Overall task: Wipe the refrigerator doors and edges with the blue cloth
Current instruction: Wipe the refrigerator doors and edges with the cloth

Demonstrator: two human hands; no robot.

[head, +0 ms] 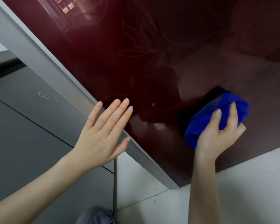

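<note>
The refrigerator door (152, 46) is glossy dark red with a faint flower pattern and fills the upper part of the head view. Its grey side edge (44, 62) runs diagonally from upper left to lower middle. My right hand (220, 133) grips a bunched blue cloth (205, 113) and presses it against the lower part of the door. My left hand (105, 131) is flat with fingers spread, its fingertips resting on the door beside the grey edge.
A grey cabinet side (23, 126) with a small white label (43, 95) stands left of the refrigerator. Pale floor tiles (249, 183) lie below the door's bottom edge. My knee in grey trousers (95, 215) shows at the bottom.
</note>
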